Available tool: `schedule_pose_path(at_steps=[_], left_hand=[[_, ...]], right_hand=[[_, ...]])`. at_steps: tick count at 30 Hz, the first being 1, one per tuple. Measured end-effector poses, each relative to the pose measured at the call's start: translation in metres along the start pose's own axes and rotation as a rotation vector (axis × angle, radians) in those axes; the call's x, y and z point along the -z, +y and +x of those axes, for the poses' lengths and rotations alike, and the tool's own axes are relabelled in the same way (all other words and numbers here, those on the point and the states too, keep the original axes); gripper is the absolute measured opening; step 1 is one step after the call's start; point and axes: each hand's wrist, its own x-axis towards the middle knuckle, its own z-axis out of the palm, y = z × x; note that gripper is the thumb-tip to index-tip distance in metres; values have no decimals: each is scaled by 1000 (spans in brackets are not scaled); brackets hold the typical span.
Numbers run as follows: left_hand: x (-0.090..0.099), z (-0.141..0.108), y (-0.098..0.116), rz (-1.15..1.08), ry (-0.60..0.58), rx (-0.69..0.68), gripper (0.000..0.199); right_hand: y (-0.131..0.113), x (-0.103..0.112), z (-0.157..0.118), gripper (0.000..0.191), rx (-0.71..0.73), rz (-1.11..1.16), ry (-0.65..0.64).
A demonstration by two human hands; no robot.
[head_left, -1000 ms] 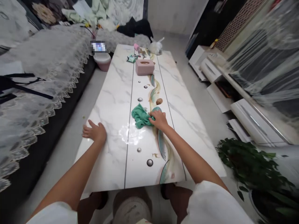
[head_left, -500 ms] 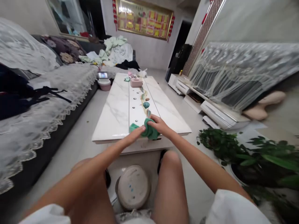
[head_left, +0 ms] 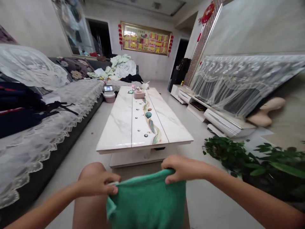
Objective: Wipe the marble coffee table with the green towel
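A green cloth [head_left: 147, 202] hangs spread between my two hands, just above my lap and short of the table's near edge. My left hand [head_left: 100, 184] pinches its upper left corner between thumb and fingers. At the upper right, my right hand [head_left: 178, 168] grips the top edge, thumb toward me. Slight sag shows along the top edge, and a small fold sticks out below my left hand. Beyond the cloth stands a long white marble-patterned coffee table [head_left: 116, 127] with a painted leaf strip down its middle. The cloth hides part of my legs and the floor.
A pink box [head_left: 139, 94] and small items stand at the table's far end. Left runs a sofa with a lace cover [head_left: 78, 95] and a dark backpack [head_left: 19, 108]. Green plants [head_left: 228, 152] and a white TV cabinet [head_left: 221, 122] are on the right.
The cloth was bunched in both hands over the table's near end. Now it is drawn back toward me, and my hands are farther apart with it opened out. The view has tilted up.
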Motion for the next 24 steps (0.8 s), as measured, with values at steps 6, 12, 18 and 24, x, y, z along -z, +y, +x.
schedule_pose_path(at_steps=[6, 12, 18, 24], left_hand=[[67, 110, 101, 24, -65, -264, 63], [129, 208, 141, 291, 418, -464, 51], [144, 201, 158, 658, 626, -377, 49], [146, 203, 158, 861, 575, -274, 43]], right_hand=[[67, 94, 93, 35, -154, 25, 163], [67, 189, 151, 16, -301, -599, 532], [62, 202, 155, 14, -218, -922, 812], [85, 208, 159, 26, -391, -665, 520]])
